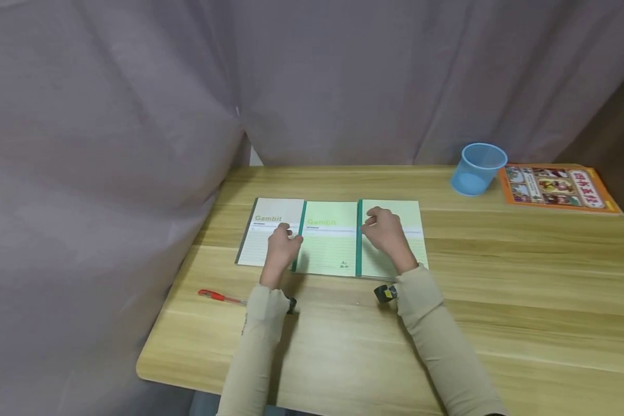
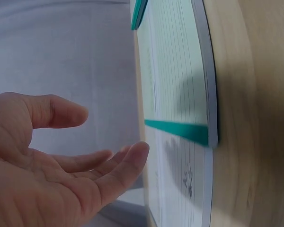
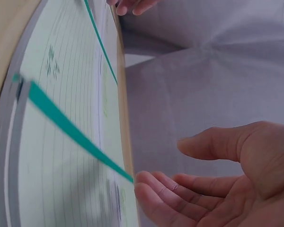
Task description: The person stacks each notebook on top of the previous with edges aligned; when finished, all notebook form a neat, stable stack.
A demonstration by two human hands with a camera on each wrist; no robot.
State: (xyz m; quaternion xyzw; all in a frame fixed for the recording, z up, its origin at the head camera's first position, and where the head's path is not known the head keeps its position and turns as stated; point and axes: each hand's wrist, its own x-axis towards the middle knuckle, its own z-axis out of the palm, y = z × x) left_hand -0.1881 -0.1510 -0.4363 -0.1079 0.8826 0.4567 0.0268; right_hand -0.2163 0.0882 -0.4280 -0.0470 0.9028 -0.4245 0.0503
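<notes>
Three notebooks lie side by side in a row on the wooden table. A grey-white notebook [image 1: 247, 245] with a dark spine is at the left, a pale green notebook [image 1: 322, 248] with a green spine sits in the middle, and another green-spined notebook [image 1: 413, 248] is at the right. Over the seam between the left and middle ones hovers my left hand [image 1: 282, 249], thumb and fingers spread apart around nothing. My right hand [image 1: 387, 234] is above the right notebook near its spine; its fingers [image 3: 163, 201] bend gently and the palm is bare.
A red pen [image 1: 218, 296] lies at the front left, partly hidden by the left sleeve. At the back right stand a blue bin [image 1: 470, 182] and, beside it, a flat orange-bordered picture book [image 1: 556, 188]. Grey curtain [image 1: 333, 81] hangs behind the table.
</notes>
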